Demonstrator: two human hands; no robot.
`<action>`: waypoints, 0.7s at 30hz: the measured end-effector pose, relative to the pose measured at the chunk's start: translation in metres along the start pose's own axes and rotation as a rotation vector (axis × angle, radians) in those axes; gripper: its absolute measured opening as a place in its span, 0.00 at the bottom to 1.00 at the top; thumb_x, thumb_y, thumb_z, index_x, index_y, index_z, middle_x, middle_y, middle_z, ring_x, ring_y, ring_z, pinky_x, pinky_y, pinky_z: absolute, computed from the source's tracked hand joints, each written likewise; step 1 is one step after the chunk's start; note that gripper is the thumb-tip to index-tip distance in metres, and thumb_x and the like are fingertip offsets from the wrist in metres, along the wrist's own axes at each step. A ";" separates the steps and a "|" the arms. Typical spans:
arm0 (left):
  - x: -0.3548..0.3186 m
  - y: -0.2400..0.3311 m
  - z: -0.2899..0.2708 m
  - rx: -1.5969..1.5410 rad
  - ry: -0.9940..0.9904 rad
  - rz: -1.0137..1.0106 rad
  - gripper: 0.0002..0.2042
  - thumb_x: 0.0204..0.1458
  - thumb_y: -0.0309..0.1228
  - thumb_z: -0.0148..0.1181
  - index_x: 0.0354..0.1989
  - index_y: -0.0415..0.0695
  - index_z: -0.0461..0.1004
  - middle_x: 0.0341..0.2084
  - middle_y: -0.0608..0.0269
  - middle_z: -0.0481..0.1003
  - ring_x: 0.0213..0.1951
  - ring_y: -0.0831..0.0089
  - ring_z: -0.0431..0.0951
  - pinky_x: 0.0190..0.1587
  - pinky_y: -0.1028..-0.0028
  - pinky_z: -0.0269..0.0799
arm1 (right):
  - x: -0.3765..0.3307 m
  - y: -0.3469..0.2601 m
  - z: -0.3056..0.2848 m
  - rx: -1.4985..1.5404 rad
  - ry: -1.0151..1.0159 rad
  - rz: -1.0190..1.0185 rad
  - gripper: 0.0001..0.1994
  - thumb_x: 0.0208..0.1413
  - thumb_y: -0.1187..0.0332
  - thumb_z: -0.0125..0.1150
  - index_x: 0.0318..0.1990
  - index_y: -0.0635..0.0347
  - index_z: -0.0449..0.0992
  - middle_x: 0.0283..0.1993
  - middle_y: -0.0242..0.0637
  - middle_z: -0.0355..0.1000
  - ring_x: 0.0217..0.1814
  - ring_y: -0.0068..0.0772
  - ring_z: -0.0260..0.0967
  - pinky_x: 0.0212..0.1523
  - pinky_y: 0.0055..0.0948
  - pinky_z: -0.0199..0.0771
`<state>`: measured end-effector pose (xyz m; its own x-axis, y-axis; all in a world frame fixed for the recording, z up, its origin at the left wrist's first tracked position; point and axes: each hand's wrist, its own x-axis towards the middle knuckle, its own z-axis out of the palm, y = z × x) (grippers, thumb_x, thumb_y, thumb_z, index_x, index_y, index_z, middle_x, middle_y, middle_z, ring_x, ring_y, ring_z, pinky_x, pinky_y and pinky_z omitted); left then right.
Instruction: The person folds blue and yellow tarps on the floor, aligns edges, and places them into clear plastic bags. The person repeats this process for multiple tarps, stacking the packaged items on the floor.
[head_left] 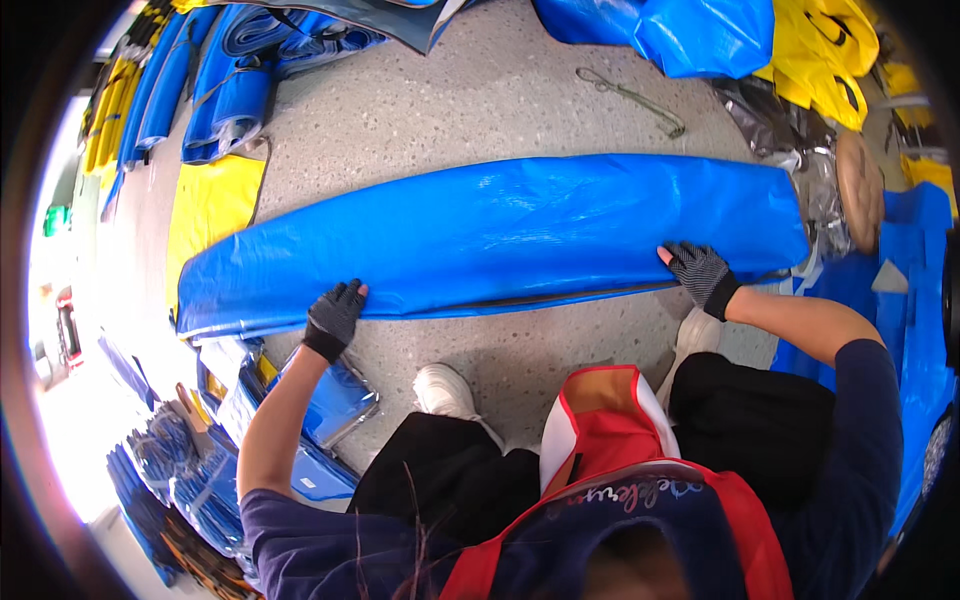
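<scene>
A long folded blue tarpaulin (500,225) lies across the floor in front of me, its surface glossy and lightly creased. On its near edge, left of the middle, rests my left hand (336,318) in a dark dotted glove with a bare thumb tip. My right hand (700,275), gloved the same way, lies on the near edge toward the right end, fingers stretched over the sheet. Both palms face down and touch the tarpaulin; neither hand grips a fold that I can see. The layers show as a dark line along the near edge between the hands.
A yellow sheet (213,205) lies by the tarpaulin's left end. Rolled blue tarpaulins (235,85) fill the upper left; wrapped blue bundles (205,475) lie lower left. A looped cord (635,103), a yellow bag (825,55) and a round brown pad (858,193) are beyond and right.
</scene>
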<state>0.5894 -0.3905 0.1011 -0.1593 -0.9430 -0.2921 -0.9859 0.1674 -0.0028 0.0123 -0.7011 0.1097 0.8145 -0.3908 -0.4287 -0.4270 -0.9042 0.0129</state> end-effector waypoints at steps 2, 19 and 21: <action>-0.002 0.026 -0.009 0.015 0.040 0.127 0.19 0.50 0.27 0.47 0.53 0.41 0.66 0.50 0.48 0.70 0.43 0.52 0.73 0.38 0.59 0.73 | 0.006 -0.039 0.008 0.018 0.067 -0.007 0.30 0.54 0.69 0.49 0.66 0.47 0.53 0.67 0.46 0.54 0.64 0.58 0.56 0.57 0.62 0.54; -0.012 0.010 -0.019 -0.398 -0.254 0.058 0.27 0.44 0.30 0.60 0.57 0.53 0.66 0.57 0.60 0.66 0.61 0.54 0.61 0.63 0.41 0.44 | 0.050 -0.055 -0.023 0.431 -0.346 0.066 0.22 0.50 0.60 0.58 0.55 0.47 0.70 0.59 0.39 0.66 0.63 0.40 0.61 0.60 0.43 0.61; -0.010 -0.019 -0.015 -0.598 -0.313 -0.013 0.21 0.49 0.32 0.59 0.54 0.52 0.69 0.52 0.58 0.70 0.58 0.52 0.66 0.63 0.47 0.49 | 0.072 -0.035 -0.040 0.663 -0.571 0.203 0.22 0.53 0.54 0.56 0.55 0.50 0.70 0.58 0.41 0.67 0.61 0.47 0.62 0.60 0.40 0.61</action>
<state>0.6089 -0.3883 0.1185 -0.2135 -0.8012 -0.5590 -0.8607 -0.1164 0.4957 0.1013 -0.7045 0.1151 0.4550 -0.2267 -0.8612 -0.8246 -0.4724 -0.3113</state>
